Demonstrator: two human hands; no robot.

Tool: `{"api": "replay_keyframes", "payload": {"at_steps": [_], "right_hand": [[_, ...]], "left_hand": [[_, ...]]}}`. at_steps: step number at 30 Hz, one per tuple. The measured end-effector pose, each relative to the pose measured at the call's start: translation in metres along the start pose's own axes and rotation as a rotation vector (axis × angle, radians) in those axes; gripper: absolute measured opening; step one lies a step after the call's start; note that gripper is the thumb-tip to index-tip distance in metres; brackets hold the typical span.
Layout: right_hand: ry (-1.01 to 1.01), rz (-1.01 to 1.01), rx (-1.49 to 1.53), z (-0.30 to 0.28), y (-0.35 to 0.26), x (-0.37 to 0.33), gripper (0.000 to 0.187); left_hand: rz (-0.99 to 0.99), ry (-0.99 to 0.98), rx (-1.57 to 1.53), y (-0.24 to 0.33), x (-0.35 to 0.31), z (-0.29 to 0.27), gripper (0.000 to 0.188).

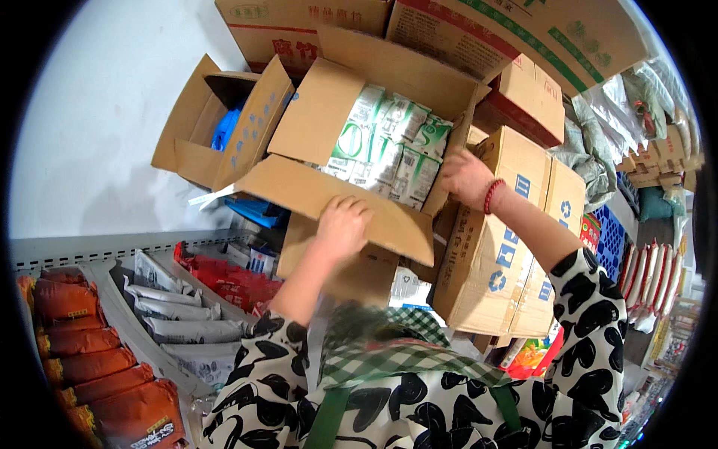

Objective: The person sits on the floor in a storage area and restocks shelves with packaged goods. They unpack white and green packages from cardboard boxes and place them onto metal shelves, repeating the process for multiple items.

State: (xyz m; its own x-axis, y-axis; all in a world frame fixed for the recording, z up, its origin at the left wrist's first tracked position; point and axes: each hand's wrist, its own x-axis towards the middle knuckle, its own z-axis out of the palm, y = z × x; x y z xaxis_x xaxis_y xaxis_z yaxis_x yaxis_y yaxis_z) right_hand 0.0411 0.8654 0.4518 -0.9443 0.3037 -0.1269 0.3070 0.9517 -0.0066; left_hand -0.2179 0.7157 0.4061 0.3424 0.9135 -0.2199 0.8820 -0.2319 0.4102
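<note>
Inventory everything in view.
Open carton: one, brown, centre
Packets: several, white-green, inside it
Small carton: one, brown, upper left
Taped carton: one or two, brown, right
Rear cartons: several, brown, top
Pouches: several, orange-red, lower left
Pale pouches: several, silvery, alongside
Packaging: uncountable, red, left
Packs: several, red-white, far right
Apron: one, green-white, bottom
Sleeves: two, black-white, bottom
Left hand: one, bare, on front flap
Right hand: one, bare, carton's right side

shop, orange packets (97,364) in rows on grey shelf (126,323), stacked cartons (479,258)
</note>
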Motion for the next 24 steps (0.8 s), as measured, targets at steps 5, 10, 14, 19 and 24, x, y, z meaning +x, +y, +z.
{"api": "replay_keyframes", "payload": {"at_steps": [5, 10, 14, 19, 24], "right_hand": [[-0.187, 0.087, -0.111, 0.001, -0.007, 0.010, 0.021], [-0.144, 0.098, -0.184, 0.024, 0.002, -0.004, 0.014], [-0.074, -0.019, -0.241, 0.018, 0.004, -0.004, 0.020], [-0.241, 0.137, -0.368, 0.014, -0.006, -0.018, 0.025], [-0.276, 0.216, -0.363, 0.008, -0.058, -0.040, 0.040]], "left_hand": [[0.035, 0.147, 0.229, 0.010, 0.005, -0.014, 0.044], [-0.051, 0.495, 0.095, 0.085, -0.042, 0.014, 0.057], [-0.062, 0.430, -0.169, 0.147, -0.137, 0.086, 0.049], [-0.304, 0.293, -0.290, 0.212, -0.237, 0.186, 0.029], [-0.468, 0.491, -0.343, 0.287, -0.298, 0.253, 0.027]]}}
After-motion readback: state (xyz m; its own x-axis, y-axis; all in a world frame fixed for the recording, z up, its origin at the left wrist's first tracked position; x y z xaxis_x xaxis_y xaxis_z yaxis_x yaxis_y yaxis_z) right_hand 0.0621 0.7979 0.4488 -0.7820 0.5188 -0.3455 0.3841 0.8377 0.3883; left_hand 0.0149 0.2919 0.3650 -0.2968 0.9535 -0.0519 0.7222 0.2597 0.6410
